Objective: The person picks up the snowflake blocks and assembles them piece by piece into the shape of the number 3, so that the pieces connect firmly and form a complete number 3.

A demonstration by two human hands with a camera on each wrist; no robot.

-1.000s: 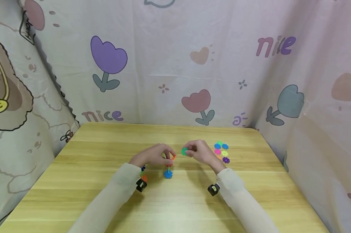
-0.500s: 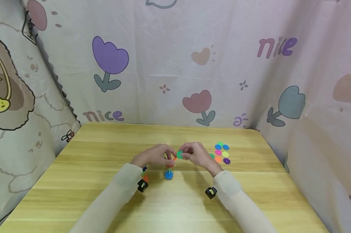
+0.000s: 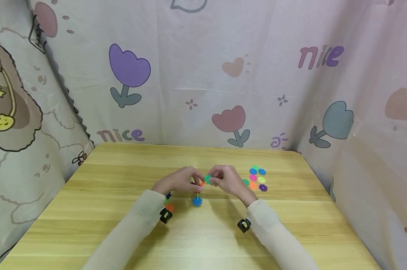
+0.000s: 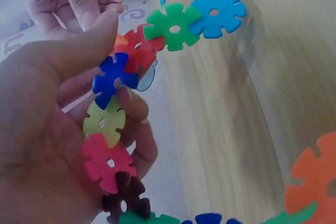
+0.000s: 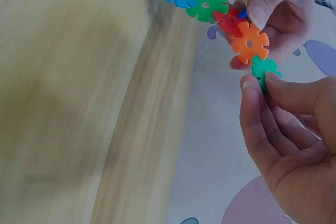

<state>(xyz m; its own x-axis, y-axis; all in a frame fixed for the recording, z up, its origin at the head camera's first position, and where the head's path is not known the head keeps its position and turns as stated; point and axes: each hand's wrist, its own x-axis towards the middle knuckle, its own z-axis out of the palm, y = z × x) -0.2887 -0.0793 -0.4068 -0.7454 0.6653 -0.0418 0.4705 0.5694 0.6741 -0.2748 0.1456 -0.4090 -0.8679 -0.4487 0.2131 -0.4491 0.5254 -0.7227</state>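
My left hand point(image 3: 180, 180) grips a chain of linked plastic snowflake discs. In the left wrist view its thumb and fingers hold it around the dark blue disc point(image 4: 114, 80) and red disc point(image 4: 144, 48). A green disc point(image 4: 175, 28) and a light blue disc point(image 4: 218, 15) branch outward; yellow, pink and dark brown discs run along the palm. Between thumb and fingers, my right hand point(image 3: 230, 182) pinches a teal-green disc point(image 5: 264, 71). Its edge meets the chain's orange disc point(image 5: 250, 43); whether their slots are engaged I cannot tell.
Several loose discs, among them a pink one point(image 3: 253, 177) and a purple one point(image 3: 263, 188), lie on the wooden table point(image 3: 203, 240) right of my right hand. The chain's other end, with an orange disc point(image 3: 169, 207), hangs by my left wrist. A patterned curtain point(image 3: 176, 56) stands behind.
My right hand has moved left, bringing the teal-green disc from apart to the orange disc. Over the last half second both hands have barely moved.
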